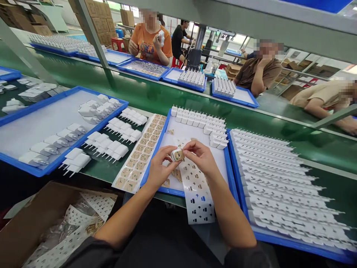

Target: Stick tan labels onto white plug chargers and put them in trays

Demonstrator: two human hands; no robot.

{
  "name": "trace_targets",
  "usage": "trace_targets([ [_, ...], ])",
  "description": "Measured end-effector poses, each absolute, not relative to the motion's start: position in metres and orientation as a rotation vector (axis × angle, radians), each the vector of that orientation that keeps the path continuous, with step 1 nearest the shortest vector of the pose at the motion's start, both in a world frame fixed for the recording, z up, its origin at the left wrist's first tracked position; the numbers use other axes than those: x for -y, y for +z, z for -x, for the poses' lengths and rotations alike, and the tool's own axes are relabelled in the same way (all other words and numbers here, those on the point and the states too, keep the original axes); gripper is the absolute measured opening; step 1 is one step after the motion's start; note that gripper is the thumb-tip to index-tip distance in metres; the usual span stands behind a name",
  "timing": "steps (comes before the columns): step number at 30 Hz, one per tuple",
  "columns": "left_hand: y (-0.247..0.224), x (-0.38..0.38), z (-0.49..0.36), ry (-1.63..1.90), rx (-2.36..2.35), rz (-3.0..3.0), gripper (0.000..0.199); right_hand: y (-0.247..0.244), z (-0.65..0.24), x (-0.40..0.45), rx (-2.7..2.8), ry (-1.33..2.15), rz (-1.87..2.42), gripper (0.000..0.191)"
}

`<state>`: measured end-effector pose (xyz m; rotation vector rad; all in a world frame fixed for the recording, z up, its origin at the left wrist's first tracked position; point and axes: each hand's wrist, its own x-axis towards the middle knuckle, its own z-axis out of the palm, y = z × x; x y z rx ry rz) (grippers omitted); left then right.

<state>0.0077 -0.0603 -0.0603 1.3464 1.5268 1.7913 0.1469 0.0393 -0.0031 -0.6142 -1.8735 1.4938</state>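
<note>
My left hand (161, 167) grips a white charger (177, 154) whose near end carries a tan sticker with small cutouts. Thumb and fingers of my right hand (201, 158) pinch at the right edge of that sticker. Both hands are over a blue-rimmed tray (234, 186), where rows of white chargers (195, 119) stand at the back with pins up. Under my hands a white strip with small dark cutouts (195, 186) hangs over the tray's front edge. A sheet of tan stickers (142, 152) lies left of the tray.
Loose white chargers (107, 145) lie on the green table, beside a left tray (41, 172) of chargers. On the right stands a tray (279, 238) packed with them. A cardboard box (33, 223) of scrap sheets is at lower left. People sit across the bench, beyond further trays.
</note>
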Motion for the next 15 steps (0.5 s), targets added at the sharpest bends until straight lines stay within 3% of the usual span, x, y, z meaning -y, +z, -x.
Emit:
trace_targets([
  [15, -0.06, 0.0602, -0.008, 1.812, -1.535, -1.393, 0.038, -0.0034, -0.1466, -0.0374, 1.971, 1.346, 0.609, 0.007],
])
